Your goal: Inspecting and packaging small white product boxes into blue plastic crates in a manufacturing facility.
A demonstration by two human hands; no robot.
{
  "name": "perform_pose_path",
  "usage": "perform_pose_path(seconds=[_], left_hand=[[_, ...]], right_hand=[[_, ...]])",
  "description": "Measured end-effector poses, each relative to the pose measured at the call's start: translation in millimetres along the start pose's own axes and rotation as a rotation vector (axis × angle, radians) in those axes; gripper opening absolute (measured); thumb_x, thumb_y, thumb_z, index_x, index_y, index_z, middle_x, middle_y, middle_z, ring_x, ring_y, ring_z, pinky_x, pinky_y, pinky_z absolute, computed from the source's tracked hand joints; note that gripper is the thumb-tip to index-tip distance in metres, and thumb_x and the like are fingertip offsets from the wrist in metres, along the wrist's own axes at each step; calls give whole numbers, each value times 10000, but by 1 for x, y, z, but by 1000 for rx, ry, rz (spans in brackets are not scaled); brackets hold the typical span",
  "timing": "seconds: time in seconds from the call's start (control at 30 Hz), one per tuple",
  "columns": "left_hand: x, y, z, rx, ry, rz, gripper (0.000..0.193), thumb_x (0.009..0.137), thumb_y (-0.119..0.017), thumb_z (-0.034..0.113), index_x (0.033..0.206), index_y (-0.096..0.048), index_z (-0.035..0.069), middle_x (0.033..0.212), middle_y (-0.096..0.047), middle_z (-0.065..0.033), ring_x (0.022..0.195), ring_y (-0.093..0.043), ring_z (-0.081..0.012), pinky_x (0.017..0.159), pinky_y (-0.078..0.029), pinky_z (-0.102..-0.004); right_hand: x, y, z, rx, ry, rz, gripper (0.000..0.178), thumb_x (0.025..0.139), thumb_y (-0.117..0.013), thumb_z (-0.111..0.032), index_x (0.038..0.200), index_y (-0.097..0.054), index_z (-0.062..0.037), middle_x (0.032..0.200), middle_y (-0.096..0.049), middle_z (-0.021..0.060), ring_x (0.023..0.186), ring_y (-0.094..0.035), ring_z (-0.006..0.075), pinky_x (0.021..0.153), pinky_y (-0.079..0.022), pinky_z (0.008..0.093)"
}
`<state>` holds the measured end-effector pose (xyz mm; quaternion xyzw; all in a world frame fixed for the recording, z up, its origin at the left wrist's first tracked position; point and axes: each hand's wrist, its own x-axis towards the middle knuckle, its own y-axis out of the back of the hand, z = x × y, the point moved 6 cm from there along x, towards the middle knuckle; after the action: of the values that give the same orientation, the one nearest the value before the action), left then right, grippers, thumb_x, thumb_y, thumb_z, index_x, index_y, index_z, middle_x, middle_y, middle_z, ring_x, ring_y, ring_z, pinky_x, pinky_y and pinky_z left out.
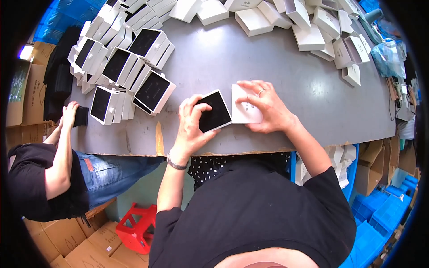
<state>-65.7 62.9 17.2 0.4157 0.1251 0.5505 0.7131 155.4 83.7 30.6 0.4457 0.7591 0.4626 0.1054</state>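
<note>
I observe the left hand (190,121) gripping a black-lined box base (215,112), the right (271,109) a white lid (243,115); both appear light, stiffish card, best pinched by opposite sidewalls.

The grey counter (210,58) bore scuffs and a tan streak (159,139) at its worn near edge. Beyond that streak, to its left, white boxes with black inserts (117,64) leaned in rows; far beyond it, to its right, plain white boxes (308,39) lay jumbled.
</note>
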Motion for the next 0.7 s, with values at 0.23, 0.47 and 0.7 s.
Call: perform_pose_path(seconds=[0.23,0.47,0.7], left_hand=[[-3,-5,3,-105,-44,-61,691,560,-904,131,1174,-586,146,1417,-463,-133,1329,-401,-373,1116,-336,-488],[-2,-9,3,-143,-37,-41,788,573,-893,80,1268,-525,122,1420,-453,-148,1320,-424,-353,1098,-382,-463],[-4,-24,5,-436,2,-104,1113,632,-919,193,1528,-264,107,1467,-359,-152,1385,-355,-337,1152,-338,-463]], right_hand=[[15,-1,-6,39,184,-166,663,541,-787,-245,1185,-642,-186,1448,-498,141,1310,-459,378,1088,-338,515],[8,-14,-11,46,93,-65,657,513,-766,-252,1154,-643,-174,1450,-491,152,1305,-448,388,1102,-304,530],[8,-14,-15,94,189,-110,624,540,-775,-259,1142,-631,-178,1418,-510,146,1273,-465,412,1064,-352,530]])
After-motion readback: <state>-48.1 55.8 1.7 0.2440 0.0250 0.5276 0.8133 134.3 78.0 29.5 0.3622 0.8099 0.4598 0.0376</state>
